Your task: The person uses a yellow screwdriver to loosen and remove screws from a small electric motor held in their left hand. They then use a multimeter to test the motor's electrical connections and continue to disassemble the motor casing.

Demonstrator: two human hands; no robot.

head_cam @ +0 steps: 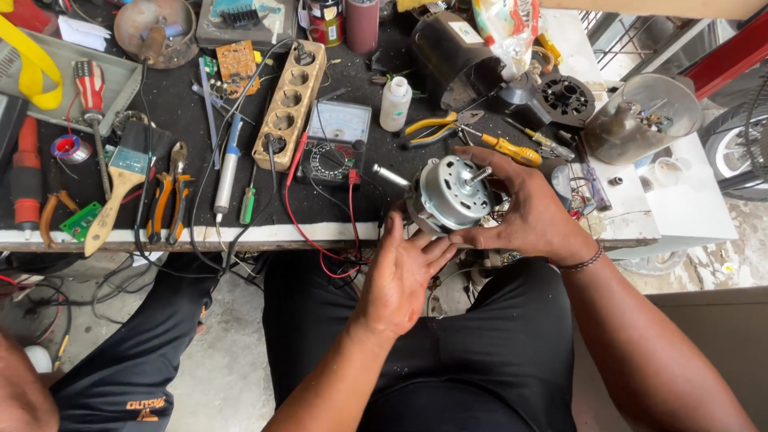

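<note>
A silver electric motor with a short shaft sticking out sits at the front edge of the dark workbench. My right hand grips the motor from its right side, fingers wrapped over its housing. My left hand is open just below the motor, palm up, fingertips near its lower edge. Whether the fingertips touch the motor I cannot tell. A beaded band circles my right wrist.
A multimeter with red and black leads lies left of the motor. Yellow-handled pliers, a yellow screwdriver, a white bottle, a wooden socket strip, a brush and orange pliers are spread across the bench.
</note>
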